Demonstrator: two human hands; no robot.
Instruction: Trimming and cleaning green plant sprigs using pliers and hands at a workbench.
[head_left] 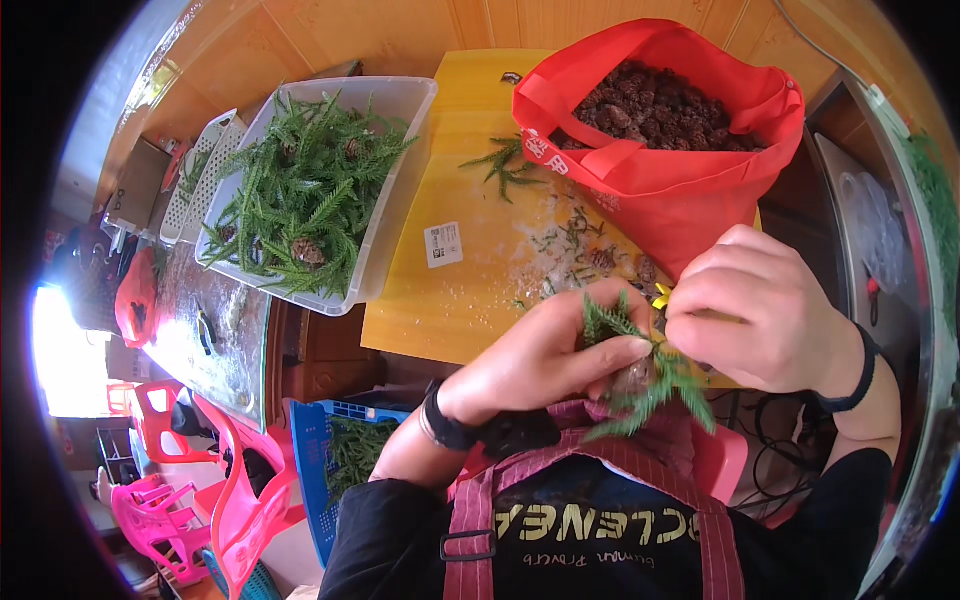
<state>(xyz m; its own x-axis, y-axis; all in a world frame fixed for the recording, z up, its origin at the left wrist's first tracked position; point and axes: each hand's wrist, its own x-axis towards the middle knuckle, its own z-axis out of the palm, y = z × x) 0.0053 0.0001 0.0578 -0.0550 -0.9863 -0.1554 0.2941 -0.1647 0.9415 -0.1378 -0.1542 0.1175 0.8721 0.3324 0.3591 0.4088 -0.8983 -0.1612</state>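
Note:
My left hand (545, 350) is closed around an artificial pine sprig (665, 400) with green needles, held just in front of my chest. A brown pine cone (632, 378) sits among the sprig's needles, partly covered by my thumb. Close beside it, my right hand (750, 310) is closed with its fingertips pinched. A small yellow piece (661, 295) sticks out from those fingers; its kind cannot be made out. What lies inside the right palm is hidden.
A red bag (680, 200) full of pine cones (655, 105) stands on the yellow tabletop (400, 325). To its left is a clear plastic bin (380, 235) of green sprigs (320, 180). Needle scraps (570, 245) and a white label (443, 244) lie between. A blue basket (312, 470) stands lower left.

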